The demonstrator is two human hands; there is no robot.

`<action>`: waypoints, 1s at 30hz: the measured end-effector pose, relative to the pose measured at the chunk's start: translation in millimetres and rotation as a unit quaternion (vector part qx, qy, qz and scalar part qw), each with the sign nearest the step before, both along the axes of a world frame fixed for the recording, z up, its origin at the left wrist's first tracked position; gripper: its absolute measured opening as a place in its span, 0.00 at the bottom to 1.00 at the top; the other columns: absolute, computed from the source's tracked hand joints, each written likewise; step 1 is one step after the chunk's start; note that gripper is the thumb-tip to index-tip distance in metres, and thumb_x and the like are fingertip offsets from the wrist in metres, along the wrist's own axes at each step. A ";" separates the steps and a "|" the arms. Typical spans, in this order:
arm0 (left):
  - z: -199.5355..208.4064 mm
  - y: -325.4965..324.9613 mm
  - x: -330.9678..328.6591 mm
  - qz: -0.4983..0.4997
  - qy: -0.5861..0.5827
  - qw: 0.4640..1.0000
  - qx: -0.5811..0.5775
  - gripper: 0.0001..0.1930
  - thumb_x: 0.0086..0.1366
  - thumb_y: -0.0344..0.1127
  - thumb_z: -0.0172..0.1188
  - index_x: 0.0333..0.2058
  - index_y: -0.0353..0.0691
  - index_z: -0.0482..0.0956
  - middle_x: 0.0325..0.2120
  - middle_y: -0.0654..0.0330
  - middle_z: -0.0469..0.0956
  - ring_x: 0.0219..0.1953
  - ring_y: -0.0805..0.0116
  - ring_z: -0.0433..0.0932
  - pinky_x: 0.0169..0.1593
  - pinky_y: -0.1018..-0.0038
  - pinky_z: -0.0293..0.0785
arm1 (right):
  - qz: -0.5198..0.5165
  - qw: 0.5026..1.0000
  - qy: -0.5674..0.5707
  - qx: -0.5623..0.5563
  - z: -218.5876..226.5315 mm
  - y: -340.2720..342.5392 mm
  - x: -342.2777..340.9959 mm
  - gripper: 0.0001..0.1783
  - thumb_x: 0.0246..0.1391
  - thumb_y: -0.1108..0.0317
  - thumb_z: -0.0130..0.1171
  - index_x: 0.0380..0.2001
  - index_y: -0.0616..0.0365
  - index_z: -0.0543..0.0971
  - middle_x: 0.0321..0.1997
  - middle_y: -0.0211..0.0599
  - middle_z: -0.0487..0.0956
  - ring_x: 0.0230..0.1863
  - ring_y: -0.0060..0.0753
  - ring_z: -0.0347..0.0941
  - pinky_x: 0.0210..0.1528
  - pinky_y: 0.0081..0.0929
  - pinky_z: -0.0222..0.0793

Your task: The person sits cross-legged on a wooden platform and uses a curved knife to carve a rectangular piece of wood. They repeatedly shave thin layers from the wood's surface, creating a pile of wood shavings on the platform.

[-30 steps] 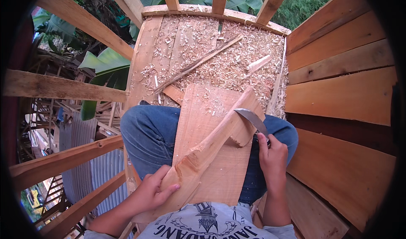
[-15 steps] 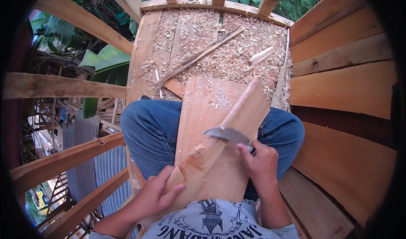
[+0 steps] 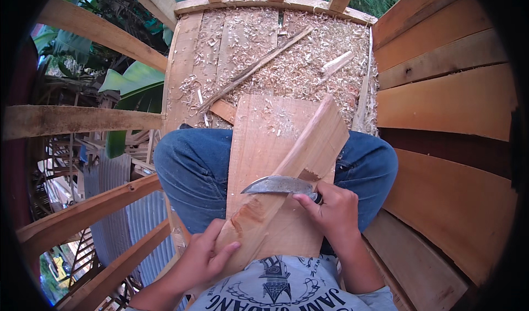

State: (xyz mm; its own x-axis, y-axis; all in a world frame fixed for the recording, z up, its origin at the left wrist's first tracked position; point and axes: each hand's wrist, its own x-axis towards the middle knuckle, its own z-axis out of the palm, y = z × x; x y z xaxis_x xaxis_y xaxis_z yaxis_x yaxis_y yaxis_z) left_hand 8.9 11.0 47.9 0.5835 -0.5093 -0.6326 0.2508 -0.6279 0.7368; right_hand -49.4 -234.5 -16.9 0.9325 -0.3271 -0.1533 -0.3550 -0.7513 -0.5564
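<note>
Timber [image 3: 262, 212] — a long, pale, shaped length — slants over a flat board [image 3: 253, 145] set across a seated person's lap, its far end pointing ahead and to the right. A brownish, rough-cut hollow marks its near part. A curved metal knife [image 3: 275, 184] lies crosswise over its middle, the tip pointing left past the timber's edge. The right hand [image 3: 333, 212] holds the dark handle, fingers curled around it and thumb close to the base of the blade. The left hand [image 3: 206, 256] clasps the near end, thumb on the upper face; the fingertips beneath are hidden.

Blue jeans [image 3: 190, 154] show on both sides of the board, a grey printed shirt [image 3: 286, 283] below. Ahead, curled shavings [image 3: 308, 85] cover much of a plank floor [image 3: 184, 52], where a thin, dark-edged stick [image 3: 256, 68] lies diagonally, left of a short pale offcut [image 3: 337, 64]. Wide planks [image 3: 441, 115] line the right side; spaced rails [image 3: 88, 122] stand at left — corrugated sheets [image 3: 146, 223] and a broad green leaf [image 3: 132, 79] beyond them.
</note>
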 end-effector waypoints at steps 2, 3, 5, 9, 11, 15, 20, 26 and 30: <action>0.9 0.2 -0.7 -0.005 -0.009 1.000 0.005 0.14 0.63 0.31 0.57 0.46 0.33 0.68 0.27 0.50 0.79 0.30 0.71 0.80 0.31 0.77 0.72 | -0.007 1.000 -0.004 -0.016 1.6 -5.5 3.1 0.29 0.45 0.41 0.63 0.14 0.58 0.75 0.14 0.41 0.73 0.15 0.42 0.73 0.19 0.33 0.68; 0.9 1.6 -0.6 -0.010 -0.009 1.000 0.013 0.14 0.63 0.31 0.57 0.46 0.33 0.68 0.26 0.51 0.79 0.29 0.72 0.80 0.30 0.77 0.72 | -0.027 0.999 -0.028 -0.019 -1.7 -7.6 3.4 0.29 0.46 0.41 0.63 0.15 0.60 0.76 0.15 0.44 0.74 0.17 0.45 0.73 0.20 0.36 0.68; 0.2 2.8 -1.0 -0.016 -0.006 1.000 0.015 0.14 0.63 0.31 0.57 0.46 0.33 0.68 0.24 0.51 0.78 0.27 0.73 0.79 0.28 0.78 0.71 | -0.163 0.986 0.020 -0.022 -10.5 -44.6 7.8 0.29 0.47 0.42 0.63 0.16 0.61 0.76 0.15 0.46 0.74 0.18 0.47 0.73 0.21 0.37 0.68; -5.2 4.6 -5.1 0.002 -0.038 0.999 -0.020 0.14 0.64 0.32 0.57 0.46 0.33 0.69 0.20 0.52 0.76 0.22 0.75 0.77 0.26 0.78 0.69 | -0.166 0.984 0.064 -0.023 9.6 -54.6 13.8 0.29 0.48 0.44 0.62 0.17 0.63 0.76 0.15 0.49 0.74 0.19 0.52 0.74 0.22 0.41 0.67; -5.6 4.6 -5.9 0.006 -0.035 0.999 -0.020 0.14 0.64 0.33 0.57 0.46 0.33 0.69 0.19 0.53 0.75 0.21 0.75 0.77 0.25 0.78 0.68 | -0.066 0.997 0.009 -0.025 14.2 -27.6 10.2 0.28 0.48 0.44 0.62 0.16 0.62 0.76 0.14 0.47 0.74 0.18 0.49 0.74 0.22 0.39 0.68; 4.3 1.1 -4.1 -0.008 -0.001 1.000 0.029 0.14 0.64 0.33 0.57 0.45 0.33 0.69 0.18 0.53 0.75 0.20 0.74 0.76 0.25 0.77 0.68 | 0.039 0.999 0.022 0.004 13.7 1.3 4.9 0.29 0.47 0.41 0.62 0.15 0.59 0.76 0.13 0.42 0.73 0.17 0.43 0.74 0.20 0.35 0.68; 6.4 -0.5 -4.2 -0.022 -0.025 0.999 0.030 0.14 0.64 0.33 0.57 0.45 0.33 0.69 0.17 0.53 0.74 0.19 0.74 0.75 0.24 0.77 0.67 | -0.008 0.998 -0.004 -0.064 4.3 -26.1 13.1 0.30 0.46 0.39 0.62 0.15 0.59 0.76 0.13 0.41 0.73 0.16 0.42 0.74 0.20 0.34 0.68; 8.2 1.1 -8.9 0.006 -0.024 0.999 0.027 0.14 0.63 0.33 0.57 0.45 0.33 0.69 0.16 0.54 0.73 0.18 0.74 0.73 0.24 0.77 0.66 | -0.185 0.982 0.017 -0.013 -3.5 -73.0 21.5 0.31 0.51 0.44 0.60 0.15 0.65 0.73 0.13 0.51 0.71 0.18 0.53 0.72 0.21 0.41 0.65; 2.6 4.7 -6.4 0.002 -0.023 1.000 0.017 0.14 0.63 0.33 0.58 0.45 0.34 0.69 0.17 0.54 0.73 0.18 0.74 0.74 0.24 0.76 0.67 | -0.037 0.999 0.005 0.016 17.2 -25.6 14.3 0.29 0.49 0.44 0.62 0.14 0.61 0.74 0.12 0.48 0.72 0.17 0.50 0.73 0.21 0.39 0.67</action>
